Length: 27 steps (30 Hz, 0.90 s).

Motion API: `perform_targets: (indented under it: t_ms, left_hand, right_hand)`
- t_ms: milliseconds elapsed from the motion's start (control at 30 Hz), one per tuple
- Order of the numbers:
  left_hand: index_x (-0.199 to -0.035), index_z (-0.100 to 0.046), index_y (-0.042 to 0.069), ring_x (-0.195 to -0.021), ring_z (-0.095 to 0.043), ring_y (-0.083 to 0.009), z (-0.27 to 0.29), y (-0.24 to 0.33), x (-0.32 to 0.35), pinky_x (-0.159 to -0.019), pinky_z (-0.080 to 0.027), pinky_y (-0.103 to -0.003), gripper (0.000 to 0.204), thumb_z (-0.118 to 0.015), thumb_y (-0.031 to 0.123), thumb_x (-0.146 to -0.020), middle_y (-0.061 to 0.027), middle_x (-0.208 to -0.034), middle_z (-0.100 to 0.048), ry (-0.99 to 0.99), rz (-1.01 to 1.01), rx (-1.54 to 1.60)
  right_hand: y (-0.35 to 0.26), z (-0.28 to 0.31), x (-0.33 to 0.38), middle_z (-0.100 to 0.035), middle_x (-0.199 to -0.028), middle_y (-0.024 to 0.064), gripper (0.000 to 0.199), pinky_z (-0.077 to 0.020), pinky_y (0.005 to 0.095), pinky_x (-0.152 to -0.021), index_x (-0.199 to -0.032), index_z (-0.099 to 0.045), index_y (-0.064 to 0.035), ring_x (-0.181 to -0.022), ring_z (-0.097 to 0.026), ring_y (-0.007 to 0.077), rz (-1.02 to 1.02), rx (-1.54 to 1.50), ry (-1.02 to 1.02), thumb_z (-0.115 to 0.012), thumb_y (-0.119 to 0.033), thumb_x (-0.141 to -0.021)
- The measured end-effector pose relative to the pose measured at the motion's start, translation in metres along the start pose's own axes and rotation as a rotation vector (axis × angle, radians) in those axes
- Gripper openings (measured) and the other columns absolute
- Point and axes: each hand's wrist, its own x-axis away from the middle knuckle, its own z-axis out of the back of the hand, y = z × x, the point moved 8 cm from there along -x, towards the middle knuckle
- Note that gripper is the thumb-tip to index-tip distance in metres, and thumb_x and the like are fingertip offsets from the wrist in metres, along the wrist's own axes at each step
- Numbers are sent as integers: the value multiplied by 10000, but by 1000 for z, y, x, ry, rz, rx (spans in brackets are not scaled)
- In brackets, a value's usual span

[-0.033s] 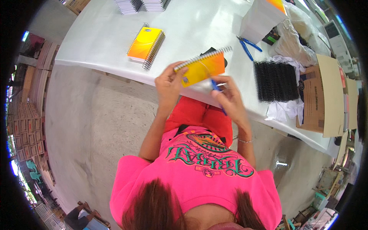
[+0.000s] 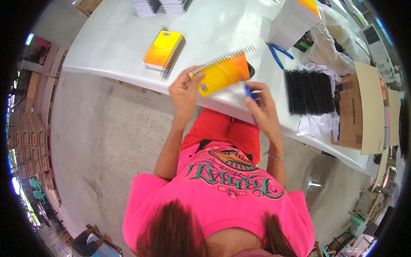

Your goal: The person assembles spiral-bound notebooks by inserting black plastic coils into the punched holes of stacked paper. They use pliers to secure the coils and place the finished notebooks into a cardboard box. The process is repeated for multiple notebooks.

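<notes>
My left hand grips an orange-yellow spiral notebook at the near end of its wire spine and holds it tilted above the white table's front edge. My right hand is closed around a small blue-handled tool at the notebook's lower right corner. The tool's tip is hidden behind the fingers and the cover.
A short stack of yellow spiral notebooks lies to the left. Blue pliers, a row of black wire coils, an open cardboard box, a plastic bag and a tall white stack of covers sit to the right.
</notes>
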Motion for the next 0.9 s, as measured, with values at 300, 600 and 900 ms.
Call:
perform_targets:
  t_ms: [300, 600, 900]
  left_hand:
    - [-1155, -623, -43, -914, -624, -125, 105, 9, -101, -742, -502, -227, 309, -695, 160, -934, -135, -1054, -679, 356, -133, 36]
    - [-1090, -660, -33, -889, -555, -137, 130, -25, -110, -803, -463, -280, 339, -726, 238, -896, -89, -985, -645, 429, -144, -331]
    - [-1100, -669, -25, -965, -546, -165, 142, -54, -114, -910, -415, -315, 390, -765, 261, -854, -88, -996, -623, 400, 96, -108]
  right_hand:
    - [56, 59, -31, -505, -1210, 211, 370, -352, 471, -1018, -1249, -581, -63, -1149, -462, 368, 150, 800, 507, -623, -161, -895]
    - [57, 58, -29, -492, -1231, 201, 355, -342, 476, -1029, -1240, -595, -73, -1163, -455, 355, 138, 800, 478, -629, -185, -904]
    - [55, 58, -29, -484, -1245, 200, 351, -339, 481, -1033, -1242, -590, -81, -1172, -447, 354, 128, 803, 465, -628, -190, -911]
